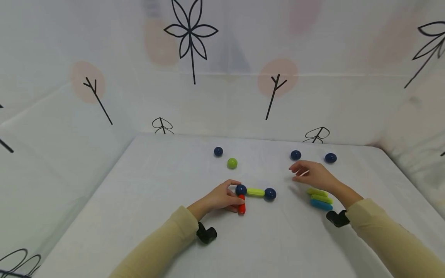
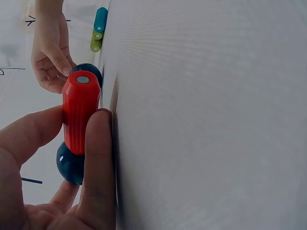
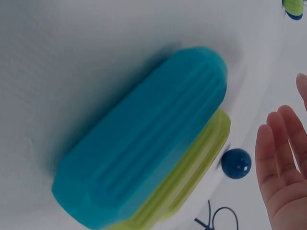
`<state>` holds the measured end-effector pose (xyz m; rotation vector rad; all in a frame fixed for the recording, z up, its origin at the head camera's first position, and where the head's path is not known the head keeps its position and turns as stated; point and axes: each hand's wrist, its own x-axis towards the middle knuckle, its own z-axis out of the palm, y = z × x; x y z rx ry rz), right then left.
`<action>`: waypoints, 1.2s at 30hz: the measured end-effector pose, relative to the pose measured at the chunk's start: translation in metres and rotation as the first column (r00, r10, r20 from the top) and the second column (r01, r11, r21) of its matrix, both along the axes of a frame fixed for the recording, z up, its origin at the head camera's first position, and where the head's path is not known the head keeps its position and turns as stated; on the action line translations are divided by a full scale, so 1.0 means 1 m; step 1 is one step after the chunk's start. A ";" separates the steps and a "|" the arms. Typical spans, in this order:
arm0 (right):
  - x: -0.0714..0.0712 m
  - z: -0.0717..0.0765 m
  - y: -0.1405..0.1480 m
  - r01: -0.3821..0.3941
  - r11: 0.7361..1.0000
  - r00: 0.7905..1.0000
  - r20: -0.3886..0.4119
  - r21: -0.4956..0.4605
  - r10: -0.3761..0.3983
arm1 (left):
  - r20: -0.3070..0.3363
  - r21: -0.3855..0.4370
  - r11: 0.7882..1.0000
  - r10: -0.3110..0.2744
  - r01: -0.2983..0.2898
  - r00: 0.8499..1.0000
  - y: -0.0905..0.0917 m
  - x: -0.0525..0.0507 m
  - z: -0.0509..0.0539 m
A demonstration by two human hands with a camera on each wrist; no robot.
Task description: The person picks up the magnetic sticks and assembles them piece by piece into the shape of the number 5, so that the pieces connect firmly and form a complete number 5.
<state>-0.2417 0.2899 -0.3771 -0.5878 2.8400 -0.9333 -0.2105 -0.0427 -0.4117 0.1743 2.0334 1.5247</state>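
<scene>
My left hand [image 1: 219, 196] pinches a red magnetic rod [image 1: 242, 209] between thumb and finger, with another finger at the dark blue ball [image 1: 241, 189] at the rod's far end. From that ball a yellow-green rod [image 1: 255, 192] runs right to a second blue ball [image 1: 270, 194], making a corner. A metal disc shows on the red rod's near end [image 2: 82, 79] in the left wrist view. Holding nothing, my right hand [image 1: 314, 175] is above the table with loosely bent fingers. Two yellow-green rods [image 1: 321, 199] and a blue rod [image 1: 321, 205] lie side by side below its wrist.
Farther back on the white table [image 1: 156, 173] lie a blue ball [image 1: 218, 151], a green ball [image 1: 232, 163], and at the right two more blue balls, one nearer the hand [image 1: 296, 155] and one beyond [image 1: 330, 158]. A patterned cloth [image 1: 226, 104] hangs behind.
</scene>
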 end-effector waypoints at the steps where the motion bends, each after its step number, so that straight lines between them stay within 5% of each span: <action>1: -0.002 0.000 0.001 0.003 1.000 1.000 -0.003 0.003 -0.003 | 0.000 -0.001 1.000 0.001 -0.001 1.000 0.000 0.000 0.000; 20: -0.036 0.008 0.016 0.122 0.992 0.992 -0.038 0.035 -0.121 | -0.010 -0.040 0.999 0.014 -0.014 1.000 0.001 0.000 0.000; 36: -0.056 -0.001 0.022 0.187 0.981 0.982 -0.020 0.059 -0.186 | -0.002 -0.017 1.000 0.005 -0.005 1.000 -0.001 0.001 0.003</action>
